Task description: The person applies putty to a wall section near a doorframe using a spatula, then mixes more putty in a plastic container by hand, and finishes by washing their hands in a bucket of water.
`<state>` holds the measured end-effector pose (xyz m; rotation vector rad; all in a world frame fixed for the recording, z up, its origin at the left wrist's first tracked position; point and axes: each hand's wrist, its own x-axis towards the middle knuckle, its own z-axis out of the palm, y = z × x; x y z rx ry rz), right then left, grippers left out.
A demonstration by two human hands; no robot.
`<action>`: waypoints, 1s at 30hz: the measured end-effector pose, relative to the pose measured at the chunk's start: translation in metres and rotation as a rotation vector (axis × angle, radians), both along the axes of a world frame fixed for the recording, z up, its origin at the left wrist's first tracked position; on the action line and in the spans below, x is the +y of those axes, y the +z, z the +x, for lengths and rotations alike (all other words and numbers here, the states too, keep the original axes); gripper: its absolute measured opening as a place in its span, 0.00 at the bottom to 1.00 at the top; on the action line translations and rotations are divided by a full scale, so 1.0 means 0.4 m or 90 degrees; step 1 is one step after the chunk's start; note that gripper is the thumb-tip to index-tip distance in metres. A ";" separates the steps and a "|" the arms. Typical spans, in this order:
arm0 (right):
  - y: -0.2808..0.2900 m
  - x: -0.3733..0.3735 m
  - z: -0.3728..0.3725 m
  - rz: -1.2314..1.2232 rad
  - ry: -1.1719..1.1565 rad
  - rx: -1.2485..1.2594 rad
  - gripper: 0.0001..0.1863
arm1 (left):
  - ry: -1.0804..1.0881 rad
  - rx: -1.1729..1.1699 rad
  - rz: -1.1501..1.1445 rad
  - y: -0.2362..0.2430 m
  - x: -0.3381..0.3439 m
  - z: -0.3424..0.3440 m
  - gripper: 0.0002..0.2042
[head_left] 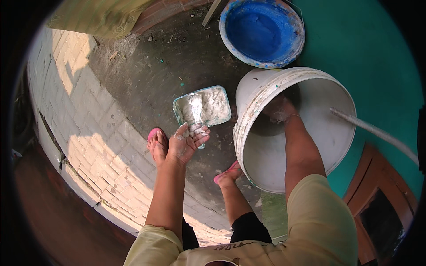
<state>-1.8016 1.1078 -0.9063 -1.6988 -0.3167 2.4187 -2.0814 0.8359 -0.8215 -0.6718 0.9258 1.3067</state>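
Observation:
My left hand (191,139) is palm up, its fingers apart and smeared with white paste. Just beyond it, a shallow rectangular tray (225,116) with a pale teal rim holds thick white paste. A paste-coated putty knife (196,108) lies across the tray, its lower part hidden behind my fingers; a bit of teal shows below them. My right arm reaches deep into a large white bucket (306,150) with a smeared rim. Down in its shaded bottom my right hand (279,111) is wet or whitish, with the fingers too dim to make out.
A round basin (262,33) with blue inside stands behind the bucket. A ribbed grey hose (377,133) enters the bucket from the right, by a teal wall (372,57). Brick paving (97,128) lies to the left. My feet in pink sandals (155,137) stand near the tray.

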 end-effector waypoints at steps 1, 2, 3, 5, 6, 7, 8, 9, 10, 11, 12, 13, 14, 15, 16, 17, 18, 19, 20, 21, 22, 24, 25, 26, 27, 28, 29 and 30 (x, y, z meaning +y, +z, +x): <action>0.033 0.016 0.008 -0.054 0.035 0.126 0.19 | 0.000 0.003 0.006 -0.009 0.008 0.010 0.24; 0.070 0.034 0.016 -0.108 0.069 0.251 0.18 | -0.001 0.005 0.015 -0.017 0.023 0.022 0.24; 0.153 0.024 -0.043 -0.120 0.136 0.252 0.16 | 0.031 -0.012 -0.033 -0.014 0.023 0.016 0.21; 0.375 -0.017 -0.167 -0.135 0.233 0.350 0.17 | 0.051 -0.014 -0.053 -0.017 0.018 0.018 0.21; 0.473 -0.044 -0.200 -0.138 0.265 0.446 0.18 | 0.060 -0.020 -0.055 -0.019 0.033 0.030 0.22; 0.571 -0.090 -0.235 -0.102 0.212 0.464 0.19 | 0.073 -0.031 -0.075 -0.014 0.047 0.038 0.20; 0.634 -0.149 -0.263 -0.072 0.156 0.488 0.21 | 0.081 -0.036 -0.087 0.000 0.055 0.036 0.19; 0.670 -0.194 -0.282 -0.104 0.144 0.407 0.22 | 0.089 -0.044 -0.094 0.018 0.069 0.036 0.19; 0.697 -0.233 -0.301 -0.132 0.132 0.322 0.22 | 0.095 -0.055 -0.099 0.029 0.086 0.038 0.19; 0.709 -0.285 -0.325 -0.035 0.091 0.227 0.22 | 0.088 -0.068 -0.100 0.035 0.102 0.038 0.19; 0.714 -0.328 -0.353 0.066 0.051 0.130 0.22 | 0.087 -0.066 -0.098 0.043 0.124 0.046 0.19; 0.730 -0.359 -0.406 0.127 0.091 0.056 0.21 | 0.081 -0.038 -0.091 0.036 0.114 0.032 0.19; 0.651 -0.418 -0.398 0.317 0.140 -0.003 0.19 | 0.072 -0.018 -0.077 0.026 0.119 0.036 0.19; 0.597 -0.454 -0.407 0.561 0.279 -0.103 0.18 | 0.068 -0.040 -0.096 0.026 0.136 0.037 0.18; 0.543 -0.491 -0.415 0.797 0.421 -0.207 0.18 | 0.064 -0.062 -0.121 0.025 0.148 0.039 0.18; 0.472 -0.530 -0.427 0.847 0.402 -0.218 0.18 | 0.060 -0.078 -0.147 0.022 0.149 0.029 0.17; 0.404 -0.559 -0.449 0.897 0.381 -0.227 0.19 | 0.022 -0.038 -0.150 0.009 0.140 0.017 0.17; 0.342 -0.573 -0.459 0.685 0.333 -0.228 0.21 | -0.020 -0.006 -0.149 -0.018 0.133 0.027 0.16; 0.313 -0.563 -0.476 0.518 0.310 -0.217 0.24 | -0.036 -0.013 -0.168 -0.059 0.119 0.028 0.16; 0.284 -0.548 -0.489 0.356 0.279 -0.224 0.27 | -0.054 -0.021 -0.184 -0.101 0.111 0.035 0.15; 0.268 -0.523 -0.501 0.237 0.277 -0.222 0.31 | -0.050 -0.012 -0.157 -0.124 0.094 0.024 0.16; 0.244 -0.473 -0.518 0.118 0.162 -0.170 0.31 | -0.044 0.004 -0.104 -0.164 0.058 -0.002 0.16; 0.251 -0.448 -0.532 0.021 0.171 -0.172 0.33 | -0.042 0.011 -0.076 -0.180 0.042 -0.016 0.16; 0.238 -0.478 -0.551 0.160 0.162 -0.146 0.35 | -0.040 0.018 -0.048 -0.195 0.028 -0.029 0.17; 0.213 -0.522 -0.560 0.301 0.152 -0.127 0.37 | -0.038 0.018 -0.015 -0.210 0.032 -0.018 0.17; 0.190 -0.530 -0.540 0.331 0.161 -0.135 0.36 | -0.036 0.012 0.016 -0.189 0.054 -0.004 0.17; 0.167 -0.532 -0.515 0.363 0.171 -0.147 0.35 | -0.048 0.050 -0.058 -0.168 0.087 0.020 0.20; 0.156 -0.548 -0.522 0.391 0.179 -0.143 0.33 | -0.075 0.043 -0.093 -0.151 0.089 0.035 0.20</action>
